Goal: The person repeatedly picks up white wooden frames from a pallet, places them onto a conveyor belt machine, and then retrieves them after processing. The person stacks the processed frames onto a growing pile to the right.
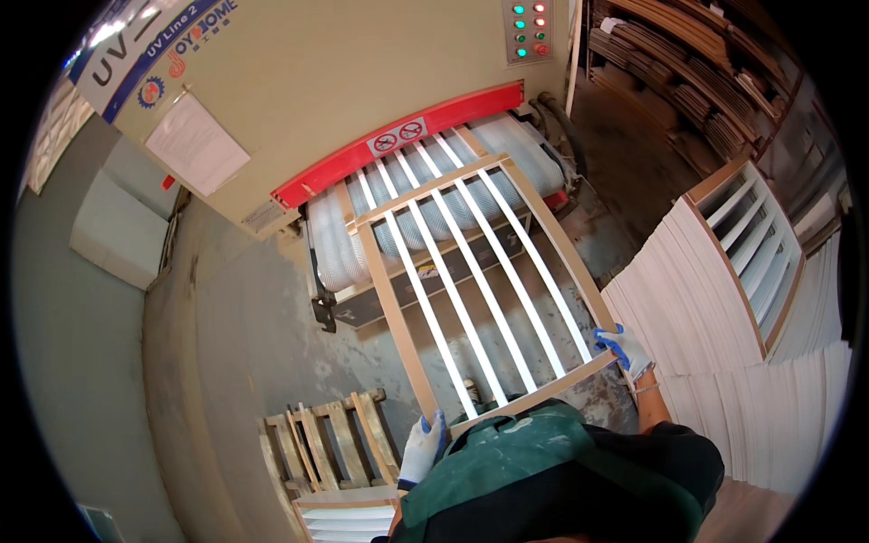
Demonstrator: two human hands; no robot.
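Note:
Between my two gloved hands I hold a slatted wooden frame [566, 241], brown at its edges with several white slats. My left hand [423, 449] grips its near left corner, and my right hand [625, 349] is closed round the near right corner. The frame's far end lies over the mesh conveyor belt [339, 246] of a large beige machine [317, 81]. Beyond it, another slatted panel [371, 185] rests on the belt, partly hidden under the machine's red guard bar [326, 170]. The near edge of my frame is close against my green apron [507, 452].
At right stands a tall stack of white-edged panels [683, 290] with a slatted frame on top. A wooden pallet [330, 443] lies at lower left, beside another slatted panel [348, 523]. Shelves of brown boards [697, 81] stand at far right. Lit buttons [529, 32] show on the machine.

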